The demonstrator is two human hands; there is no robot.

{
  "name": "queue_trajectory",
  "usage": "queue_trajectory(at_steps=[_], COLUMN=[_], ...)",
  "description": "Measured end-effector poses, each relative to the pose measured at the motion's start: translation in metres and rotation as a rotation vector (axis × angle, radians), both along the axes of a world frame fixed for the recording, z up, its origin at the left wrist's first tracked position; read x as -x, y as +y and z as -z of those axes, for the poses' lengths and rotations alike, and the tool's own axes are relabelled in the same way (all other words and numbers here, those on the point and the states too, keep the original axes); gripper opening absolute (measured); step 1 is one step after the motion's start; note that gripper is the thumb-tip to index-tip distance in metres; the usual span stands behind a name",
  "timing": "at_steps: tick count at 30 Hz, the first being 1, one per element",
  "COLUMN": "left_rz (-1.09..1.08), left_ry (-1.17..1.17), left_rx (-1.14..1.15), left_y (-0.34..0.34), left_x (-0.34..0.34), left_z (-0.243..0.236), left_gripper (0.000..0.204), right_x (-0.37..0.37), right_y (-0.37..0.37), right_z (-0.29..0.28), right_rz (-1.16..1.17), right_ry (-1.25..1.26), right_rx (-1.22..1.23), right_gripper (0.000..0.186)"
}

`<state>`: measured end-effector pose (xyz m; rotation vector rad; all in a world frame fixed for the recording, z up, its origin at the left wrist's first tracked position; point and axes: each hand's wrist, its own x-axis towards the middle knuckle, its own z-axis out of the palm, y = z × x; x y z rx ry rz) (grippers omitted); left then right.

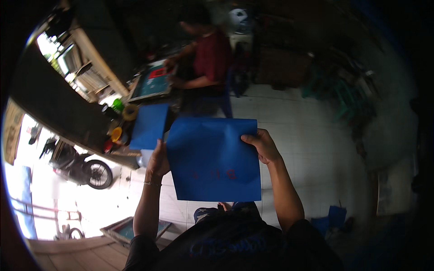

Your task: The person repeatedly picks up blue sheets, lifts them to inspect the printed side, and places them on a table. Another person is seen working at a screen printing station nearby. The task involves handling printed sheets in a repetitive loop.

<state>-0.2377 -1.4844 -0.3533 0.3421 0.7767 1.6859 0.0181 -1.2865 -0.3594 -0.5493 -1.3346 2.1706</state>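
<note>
A blue sheet [212,153] with a row of small red printed marks near its lower edge is held up in front of my body. My left hand [158,160] grips its left edge, the fingers partly hidden behind it. At the upper right edge my right hand [264,147] pinches the sheet, thumb on the front and the other fingers behind. The sheet is slightly bowed, with a pale sheen at its upper right. Just beyond my left hand, another blue sheet [149,125] lies on the work table.
A person in a dark red top [212,58] sits at a framed screen [153,83] at the far side. Yellow [116,134] and green [118,105] containers stand by the table. A motorcycle [81,167] is outside at left; another frame [131,230] lies low left. Green stools [343,97] stand at right.
</note>
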Motion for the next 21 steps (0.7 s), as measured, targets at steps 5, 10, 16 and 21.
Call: queue_trajectory(at_steps=[5,10,16,21], left_rz=[0.202,0.283,0.617,0.78], left_ry=[0.278,0.278,0.03,-0.029], left_rx=[0.058,-0.029,-0.22,-0.166], left_y=[0.11,0.206,0.291,0.341], left_x=[-0.085,-0.197,-0.351,-0.47], left_z=[0.014,-0.013,-0.036,-0.016], left_gripper=[0.014,0.01,0.02,0.031], right_x=[-0.148,-0.265,-0.393,-0.505], right_y=[0.007,-0.005,0.023,0.072], right_z=[-0.023,-0.073,-0.194,-0.374], right_rz=[0.384,0.58,0.632,0.581], right_ry=[-0.183,-0.253,-0.587,-0.776], right_rx=[-0.154,-0.367,-0.784,-1.351], right_gripper=[0.013,0.017,0.015,0.013])
